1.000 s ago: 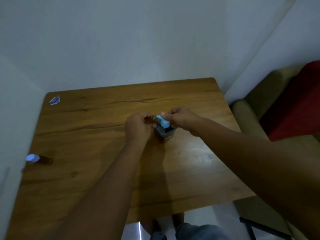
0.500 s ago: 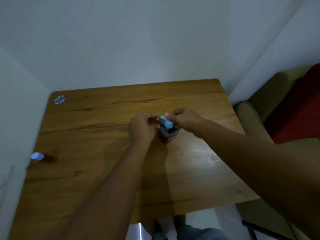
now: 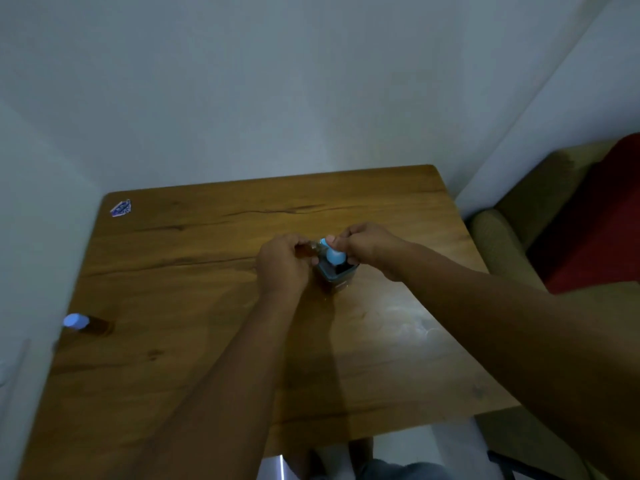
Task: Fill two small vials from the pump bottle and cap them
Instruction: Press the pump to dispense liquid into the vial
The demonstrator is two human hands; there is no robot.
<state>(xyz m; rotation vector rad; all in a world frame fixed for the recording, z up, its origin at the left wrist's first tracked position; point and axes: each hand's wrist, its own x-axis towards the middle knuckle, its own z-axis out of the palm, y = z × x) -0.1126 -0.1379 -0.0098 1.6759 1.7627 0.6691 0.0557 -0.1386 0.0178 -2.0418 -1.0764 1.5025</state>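
The pump bottle [image 3: 336, 271] is standing mid-table [image 3: 194, 271]. Just left of its blue pump head, the left hand [image 3: 282, 263] is gripping a small amber vial [image 3: 309, 250]. The right hand [image 3: 369, 242] is curling around the pump head. Far left of the bottle, a second, capped vial [image 3: 85, 324] is lying at the table edge.

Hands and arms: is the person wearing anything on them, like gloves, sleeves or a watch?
No. The left hand and the right hand are bare, without gloves, and no ring shows in this dim picture. Both forearms are bare too, with no sleeve as far up as the picture shows, and no watch or band on either wrist.
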